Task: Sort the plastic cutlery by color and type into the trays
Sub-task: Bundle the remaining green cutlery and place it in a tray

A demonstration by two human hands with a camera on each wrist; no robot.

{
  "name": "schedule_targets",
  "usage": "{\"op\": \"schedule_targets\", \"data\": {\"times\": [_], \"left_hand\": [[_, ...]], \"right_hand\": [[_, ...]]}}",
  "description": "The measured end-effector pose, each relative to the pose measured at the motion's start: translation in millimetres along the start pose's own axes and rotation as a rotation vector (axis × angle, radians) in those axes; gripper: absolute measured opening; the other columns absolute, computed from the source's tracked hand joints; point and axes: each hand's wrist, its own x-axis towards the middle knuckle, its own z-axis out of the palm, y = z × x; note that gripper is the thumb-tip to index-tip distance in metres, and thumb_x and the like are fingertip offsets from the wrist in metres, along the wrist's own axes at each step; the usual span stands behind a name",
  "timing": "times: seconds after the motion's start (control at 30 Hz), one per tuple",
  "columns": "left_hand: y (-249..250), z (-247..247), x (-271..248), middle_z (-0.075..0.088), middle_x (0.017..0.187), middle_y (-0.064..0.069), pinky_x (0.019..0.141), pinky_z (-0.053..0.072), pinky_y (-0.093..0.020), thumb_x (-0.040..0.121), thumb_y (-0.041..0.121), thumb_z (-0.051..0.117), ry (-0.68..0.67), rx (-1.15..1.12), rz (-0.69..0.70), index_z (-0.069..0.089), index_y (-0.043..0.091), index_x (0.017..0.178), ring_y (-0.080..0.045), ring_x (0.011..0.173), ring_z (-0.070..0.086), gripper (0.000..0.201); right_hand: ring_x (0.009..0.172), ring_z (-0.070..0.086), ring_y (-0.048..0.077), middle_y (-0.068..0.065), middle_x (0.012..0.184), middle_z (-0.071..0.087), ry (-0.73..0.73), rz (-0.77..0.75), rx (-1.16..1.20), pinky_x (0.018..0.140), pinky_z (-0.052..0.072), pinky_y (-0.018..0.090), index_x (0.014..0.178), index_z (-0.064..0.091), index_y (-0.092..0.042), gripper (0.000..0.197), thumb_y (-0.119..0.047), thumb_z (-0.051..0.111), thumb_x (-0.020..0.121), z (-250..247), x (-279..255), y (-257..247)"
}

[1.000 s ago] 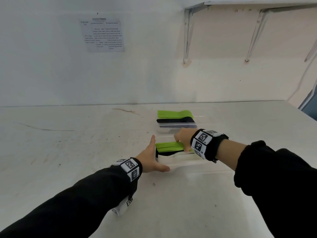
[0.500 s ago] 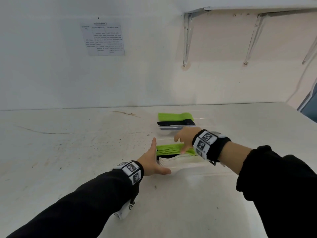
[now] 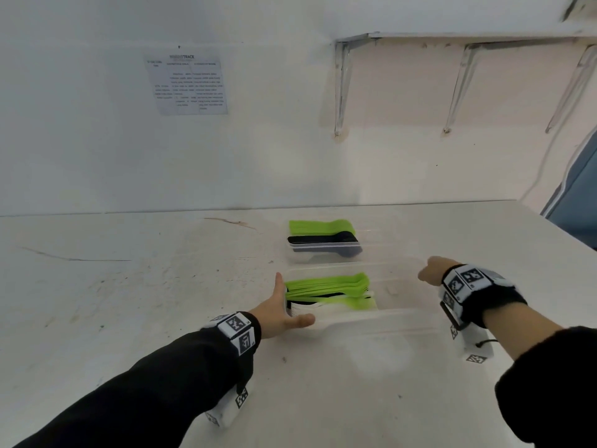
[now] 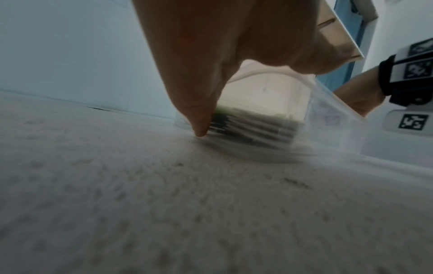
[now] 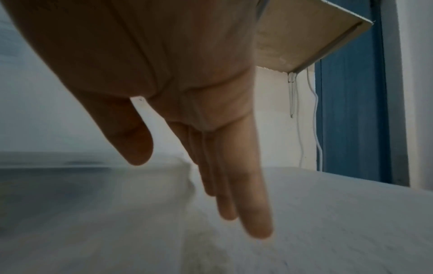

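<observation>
A clear plastic tray (image 3: 397, 321) lies on the white table (image 3: 129, 286) in front of me. It holds a stack of green cutlery (image 3: 326, 284) with black and white pieces beneath it. My left hand (image 3: 281, 313) lies flat against the tray's left end, fingers straight and thumb along the near wall; in the left wrist view the fingers (image 4: 199, 103) touch the tray (image 4: 328, 118). My right hand (image 3: 431, 270) hovers past the tray's right end, fingers (image 5: 246, 194) straight and holding nothing. A second clear tray (image 3: 323, 257) behind holds green cutlery (image 3: 319, 226) and black cutlery (image 3: 323, 239).
A white wall (image 3: 97, 156) with a taped paper sheet (image 3: 185, 84) stands behind the table. A shelf on metal brackets (image 3: 458, 88) hangs at upper right. The table's right edge (image 3: 562, 227) borders a blue surface (image 3: 578, 189).
My right hand has lifted off the green cutlery in the near tray and swung out to the right, past the tray's end. The left hand has stayed against the tray.
</observation>
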Motion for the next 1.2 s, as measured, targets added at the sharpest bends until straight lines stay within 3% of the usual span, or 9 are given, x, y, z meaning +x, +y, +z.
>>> {"op": "schedule_targets", "data": {"times": [0.13, 0.27, 0.4, 0.53, 0.6, 0.7, 0.83, 0.9, 1.2], "left_hand": [[-2, 6, 14, 0.009, 0.158, -0.01, 0.111, 0.021, -0.029, 0.102, 0.033, 0.029, 0.114, -0.249, -0.025, -0.018, 0.017, 0.147, -0.022, 0.14, 0.027, 0.068], [-10, 11, 25, 0.045, 0.133, -0.002, 0.07, 0.033, -0.014, 0.101, 0.013, 0.026, 0.21, -0.253, 0.003, -0.012, 0.015, 0.15, -0.005, 0.089, 0.043, 0.062], [-5, -9, 19, 0.023, 0.154, -0.008, 0.108, 0.023, -0.022, 0.101, 0.01, 0.026, 0.34, -0.285, 0.067, -0.001, 0.014, 0.151, -0.02, 0.137, 0.031, 0.057], [-36, -60, 15, 0.032, 0.15, -0.012, 0.113, 0.019, -0.03, 0.1, 0.005, 0.031, 0.579, -0.361, 0.072, 0.025, 0.003, 0.147, -0.028, 0.14, 0.028, 0.048], [-64, -90, 7, 0.06, 0.116, -0.019, 0.094, 0.043, -0.041, 0.097, 0.003, 0.035, 0.635, -0.384, 0.073, 0.058, 0.006, 0.117, -0.037, 0.11, 0.055, 0.03], [-107, -132, -10, 0.038, 0.064, 0.001, 0.061, 0.029, -0.031, 0.096, 0.002, 0.039, 0.748, -0.348, 0.058, 0.043, 0.027, 0.064, -0.017, 0.064, 0.034, 0.04], [-152, -178, -37, 0.064, 0.107, -0.011, 0.096, 0.044, -0.038, 0.097, 0.009, 0.045, 0.797, -0.354, -0.018, 0.063, 0.012, 0.111, -0.03, 0.104, 0.059, 0.024], [-176, -197, -43, 0.054, 0.133, -0.013, 0.109, 0.037, -0.045, 0.097, 0.011, 0.046, 0.8, -0.328, -0.071, 0.049, 0.007, 0.135, -0.033, 0.126, 0.049, 0.038], [-238, -229, -47, 0.049, 0.14, -0.011, 0.111, 0.034, -0.044, 0.097, 0.011, 0.046, 0.756, -0.332, -0.139, 0.042, 0.01, 0.141, -0.028, 0.128, 0.048, 0.044]], "right_hand": [[0.12, 0.054, 0.032, 0.023, 0.13, 0.053, 0.004, -0.006, 0.032, 0.095, 0.046, 0.031, 0.128, 0.049, 0.007, 0.036, -0.005, 0.044, 0.094, 15, 10, 7], [0.118, 0.055, 0.034, 0.026, 0.126, 0.055, 0.061, 0.016, 0.075, 0.091, 0.046, 0.032, 0.125, 0.05, 0.01, 0.034, -0.003, 0.043, 0.094, 13, 1, 0], [0.117, 0.055, 0.034, 0.025, 0.125, 0.056, 0.116, -0.016, 0.098, 0.089, 0.045, 0.032, 0.123, 0.052, 0.01, 0.033, -0.004, 0.044, 0.094, -8, -15, -20], [0.117, 0.055, 0.033, 0.022, 0.125, 0.056, 0.171, -0.111, 0.052, 0.09, 0.044, 0.032, 0.122, 0.053, 0.007, 0.033, -0.006, 0.045, 0.094, -16, -39, -72], [0.117, 0.055, 0.033, 0.022, 0.125, 0.056, 0.165, -0.171, 0.048, 0.091, 0.044, 0.033, 0.122, 0.052, 0.007, 0.032, -0.006, 0.043, 0.094, -8, -47, -106], [0.121, 0.052, 0.032, 0.02, 0.129, 0.054, 0.146, -0.225, 0.053, 0.095, 0.042, 0.033, 0.124, 0.05, 0.006, 0.032, -0.007, 0.039, 0.096, 12, -61, -156], [0.124, 0.05, 0.031, 0.02, 0.132, 0.052, 0.087, -0.298, 0.092, 0.096, 0.041, 0.031, 0.125, 0.049, 0.006, 0.034, -0.007, 0.037, 0.097, 41, -76, -215], [0.126, 0.048, 0.03, 0.019, 0.134, 0.051, 0.071, -0.317, 0.116, 0.098, 0.039, 0.03, 0.127, 0.048, 0.005, 0.034, -0.008, 0.036, 0.097, 52, -82, -240], [0.127, 0.047, 0.028, 0.018, 0.136, 0.049, 0.03, -0.284, 0.166, 0.1, 0.038, 0.028, 0.128, 0.048, 0.003, 0.034, -0.007, 0.035, 0.098, 85, -93, -295]]}}
